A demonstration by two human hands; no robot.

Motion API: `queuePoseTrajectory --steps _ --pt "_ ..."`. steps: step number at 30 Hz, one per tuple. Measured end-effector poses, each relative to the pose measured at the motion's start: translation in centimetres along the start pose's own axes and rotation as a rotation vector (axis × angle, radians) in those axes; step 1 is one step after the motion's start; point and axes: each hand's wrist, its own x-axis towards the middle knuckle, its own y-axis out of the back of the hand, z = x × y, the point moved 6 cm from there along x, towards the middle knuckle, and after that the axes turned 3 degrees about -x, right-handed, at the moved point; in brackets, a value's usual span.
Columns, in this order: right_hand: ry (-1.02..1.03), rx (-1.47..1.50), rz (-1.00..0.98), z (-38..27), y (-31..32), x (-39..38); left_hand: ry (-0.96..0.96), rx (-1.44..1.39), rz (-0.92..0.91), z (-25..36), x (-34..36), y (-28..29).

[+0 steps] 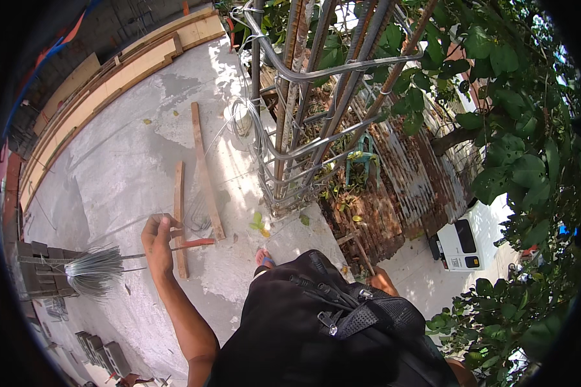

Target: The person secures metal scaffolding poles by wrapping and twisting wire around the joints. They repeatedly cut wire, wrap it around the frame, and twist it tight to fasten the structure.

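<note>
My left hand (158, 238) is raised over the concrete floor, its thumb and fingers closed. A thin tool with a red handle (197, 243) passes through it, and a dark rod shows on its other side. Further left, a bundle of cut grey tie wire (93, 271) fans out. My right hand (382, 282), partly covered by the black bag (323, 316) at my front, closes around a thin brown stick-like tool (366, 257) with a short crosspiece at its far end. I cannot make out its exact kind.
Ahead rises a column of steel rebar (323, 90) tied with bent stirrups. Two wooden strips (205, 171) lie on the concrete floor (122, 168). Beyond the slab edge are rusty roofing sheets (400, 174), a white vehicle (468, 242) and leafy branches (510, 155). Hollow blocks (116, 358) stand lower left.
</note>
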Motion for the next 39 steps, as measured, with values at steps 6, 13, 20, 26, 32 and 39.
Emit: queuePoseTrajectory --steps 6,13,20,26,32,39 --pt "0.256 -0.336 -0.046 -11.1 -1.4 -2.7 -0.118 0.449 -0.056 -10.5 -6.6 -4.1" --pt "0.616 -0.337 -0.409 -27.6 -3.6 -4.4 0.226 -0.794 -0.141 -14.8 -5.1 -7.2" --pt "1.202 -0.407 -0.636 -33.9 -4.6 -2.8 0.076 -0.4 0.113 -16.7 -7.5 -13.2" --pt "1.151 -0.268 -0.686 -30.0 -9.7 -2.4 -0.112 0.152 -0.02 -21.2 -15.2 -22.2" --pt "1.185 -0.158 -0.659 -20.5 -16.2 5.6 0.206 0.066 -0.088 -33.4 -16.3 -24.3" --pt "1.128 0.009 -0.753 -14.2 -21.6 15.7 -0.041 0.415 -0.329 -43.8 -14.5 -22.5"
